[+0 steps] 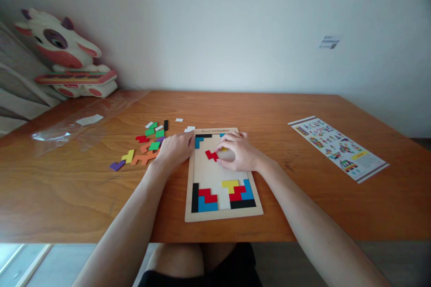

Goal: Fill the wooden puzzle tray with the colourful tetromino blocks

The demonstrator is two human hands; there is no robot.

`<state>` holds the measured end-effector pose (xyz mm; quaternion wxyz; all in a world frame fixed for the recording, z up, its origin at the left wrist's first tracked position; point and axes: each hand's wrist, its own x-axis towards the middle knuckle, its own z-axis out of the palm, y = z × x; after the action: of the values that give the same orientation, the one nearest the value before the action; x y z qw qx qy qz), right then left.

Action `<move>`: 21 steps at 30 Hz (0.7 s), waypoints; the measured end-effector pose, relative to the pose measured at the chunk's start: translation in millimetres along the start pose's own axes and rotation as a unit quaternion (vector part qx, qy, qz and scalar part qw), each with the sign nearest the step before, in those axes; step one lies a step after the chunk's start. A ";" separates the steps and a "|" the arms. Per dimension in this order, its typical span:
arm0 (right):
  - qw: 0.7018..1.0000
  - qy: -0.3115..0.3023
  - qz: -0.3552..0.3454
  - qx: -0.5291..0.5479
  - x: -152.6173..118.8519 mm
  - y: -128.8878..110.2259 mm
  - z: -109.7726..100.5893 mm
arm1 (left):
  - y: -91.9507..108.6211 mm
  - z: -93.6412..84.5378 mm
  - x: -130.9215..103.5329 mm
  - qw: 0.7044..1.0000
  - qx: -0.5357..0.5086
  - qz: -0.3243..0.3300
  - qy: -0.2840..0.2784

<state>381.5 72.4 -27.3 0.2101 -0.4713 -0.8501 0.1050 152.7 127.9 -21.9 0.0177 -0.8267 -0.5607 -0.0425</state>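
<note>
A wooden block-puzzle board (190, 175) lies on the table in front of me. My left hand (178, 147) rests at its upper left edge, with fingers curled against the frame. Over the upper right of the board, my right hand (237, 151) pinches a red zigzag puzzle piece (211, 155), which sits tilted above the bare middle. Beneath the right fingers a yellow piece (225, 149) shows in part. Blue, black, red and yellow pieces fill the lower corners, including a yellow T-shaped piece (230, 185). A blue piece (199, 141) lies in the upper left corner.
Loose coloured pieces, such as an orange one (143, 158), a yellow one (128, 156) and a purple one (117, 166), lie left of the board. Clear plastic packaging (67, 132) and a cow toy keyboard (77, 77) are farther left. A printed sheet (338, 148) lies right.
</note>
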 end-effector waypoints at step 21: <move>1.000 0.001 0.001 -0.002 0.0 0.5 0.0 | -2.2 3.6 1.4 1.000 0.009 0.006 0.008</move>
<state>382.0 72.7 -27.4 0.2104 -0.4726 -0.8496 0.1031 151.4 130.3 -25.4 0.0294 -0.8297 -0.5557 -0.0438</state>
